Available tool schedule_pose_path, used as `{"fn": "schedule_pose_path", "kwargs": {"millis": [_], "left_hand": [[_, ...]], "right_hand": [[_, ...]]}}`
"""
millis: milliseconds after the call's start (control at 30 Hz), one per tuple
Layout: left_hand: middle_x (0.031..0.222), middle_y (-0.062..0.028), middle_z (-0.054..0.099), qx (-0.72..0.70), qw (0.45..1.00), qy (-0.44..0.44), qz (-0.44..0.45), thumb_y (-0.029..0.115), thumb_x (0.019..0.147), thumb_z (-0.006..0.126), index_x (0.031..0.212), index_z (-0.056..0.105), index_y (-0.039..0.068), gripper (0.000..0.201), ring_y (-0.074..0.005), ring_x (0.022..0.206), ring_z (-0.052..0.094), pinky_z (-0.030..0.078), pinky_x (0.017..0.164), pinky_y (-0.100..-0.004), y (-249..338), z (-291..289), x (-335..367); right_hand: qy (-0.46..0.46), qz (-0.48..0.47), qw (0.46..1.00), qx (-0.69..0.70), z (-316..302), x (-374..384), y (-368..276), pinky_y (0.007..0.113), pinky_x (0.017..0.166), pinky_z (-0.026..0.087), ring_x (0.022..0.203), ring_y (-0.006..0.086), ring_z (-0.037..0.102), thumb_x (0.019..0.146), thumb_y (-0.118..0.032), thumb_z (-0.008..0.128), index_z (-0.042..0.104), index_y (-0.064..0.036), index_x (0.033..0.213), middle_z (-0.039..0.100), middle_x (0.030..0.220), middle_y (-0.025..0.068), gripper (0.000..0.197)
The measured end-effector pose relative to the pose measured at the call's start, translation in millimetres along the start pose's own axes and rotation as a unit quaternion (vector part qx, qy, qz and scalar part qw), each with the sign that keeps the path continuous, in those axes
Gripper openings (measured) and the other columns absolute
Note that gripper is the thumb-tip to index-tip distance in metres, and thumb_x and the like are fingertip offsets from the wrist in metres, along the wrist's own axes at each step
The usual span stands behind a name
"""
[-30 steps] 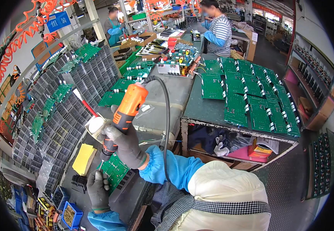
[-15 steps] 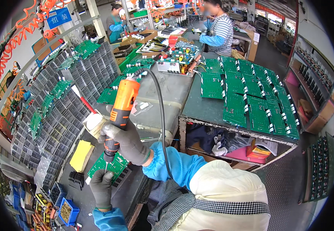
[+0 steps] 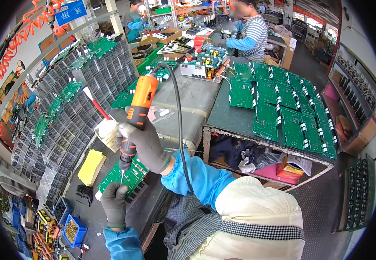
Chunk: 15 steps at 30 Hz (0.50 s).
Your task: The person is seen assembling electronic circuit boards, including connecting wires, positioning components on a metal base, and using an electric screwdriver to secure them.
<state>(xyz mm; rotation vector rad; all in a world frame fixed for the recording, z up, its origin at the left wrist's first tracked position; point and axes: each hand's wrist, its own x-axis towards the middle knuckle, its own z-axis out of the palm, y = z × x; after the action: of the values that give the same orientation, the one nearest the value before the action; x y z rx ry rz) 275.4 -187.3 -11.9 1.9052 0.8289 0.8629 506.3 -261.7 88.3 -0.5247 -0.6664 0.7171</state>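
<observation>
My right hand (image 3: 147,147), in a grey glove, is wrapped round an orange and black electric screwdriver (image 3: 142,93). The tool is tilted, with its thin bit pointing down at a green circuit board (image 3: 134,177) on the bench. A black cable leaves its top end and loops down past my blue sleeve. Close beside the bit's tip, my left hand (image 3: 114,204), also gloved, has thumb and fingers pinched together over the board's near left part. Whatever they pinch is hidden. Under the board, a grey finned metal piece (image 3: 137,193) shows along its near edge.
Left of the board lie a yellow pad (image 3: 91,167), a black part (image 3: 84,194) and a blue bin of brass-coloured screws (image 3: 75,231). A tub (image 3: 107,130) holds a red-handled brush. Grey stacks (image 3: 66,130) rise behind. Green boards (image 3: 279,102) cover the right table. Two people work farther back.
The whole view has shifted slightly. The screwdriver sits a little higher over the board, and more of its bit shows. My left hand keeps its pinch beside the tip.
</observation>
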Motion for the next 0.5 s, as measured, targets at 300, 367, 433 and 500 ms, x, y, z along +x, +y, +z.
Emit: {"fn": "schedule_pose_path", "kwargs": {"millis": [300, 367, 433, 500], "left_hand": [[0.080, -0.0073, 0.070, 0.012, 0.998, -0.033, -0.061, 0.017, 0.090, 0.084, 0.099, 0.075, -0.002, 0.022, -0.0146, 0.069, 0.063, 0.050, 0.064, -0.0327, 25, 4, -1], [0.085, -0.0064, 0.070, 0.045, 0.999, -0.017, -0.025, 0.019, 0.091, 0.083, 0.112, 0.074, -0.001, 0.030, -0.0137, 0.070, 0.062, 0.050, 0.064, -0.0321, 14, -3, 0], [0.088, -0.0030, 0.067, -0.016, 0.998, -0.016, -0.052, 0.023, 0.096, 0.080, 0.129, 0.068, 0.000, 0.042, -0.0109, 0.074, 0.059, 0.050, 0.067, -0.0301, 12, -13, 3], [0.089, 0.0017, 0.060, -0.098, 0.981, -0.009, -0.169, 0.030, 0.102, 0.075, 0.143, 0.060, 0.002, 0.051, -0.0071, 0.080, 0.055, 0.049, 0.071, -0.0266, 43, -36, 8]], "right_hand": [[-0.027, 0.058, 0.998, -0.002, -14, 10, 20, 0.033, 0.057, 0.053, 0.061, 0.0183, 0.062, 0.099, -0.029, 0.069, 0.058, -0.0066, 0.099, 0.064, 0.078, 0.0073, 0.025], [-0.027, 0.044, 0.999, 0.014, -8, 8, 24, 0.035, 0.065, 0.056, 0.067, 0.0193, 0.064, 0.099, -0.031, 0.068, 0.059, -0.0064, 0.099, 0.064, 0.082, 0.0075, 0.027], [0.013, -0.024, 0.999, 0.020, -4, 14, 28, 0.035, 0.068, 0.057, 0.070, 0.0196, 0.065, 0.099, -0.032, 0.069, 0.059, -0.0066, 0.097, 0.066, 0.084, 0.0078, 0.027], [0.055, -0.047, 0.996, 0.054, -13, 25, 18, 0.036, 0.071, 0.056, 0.074, 0.0207, 0.067, 0.098, -0.034, 0.069, 0.059, -0.0069, 0.098, 0.067, 0.086, 0.0073, 0.029]]}}
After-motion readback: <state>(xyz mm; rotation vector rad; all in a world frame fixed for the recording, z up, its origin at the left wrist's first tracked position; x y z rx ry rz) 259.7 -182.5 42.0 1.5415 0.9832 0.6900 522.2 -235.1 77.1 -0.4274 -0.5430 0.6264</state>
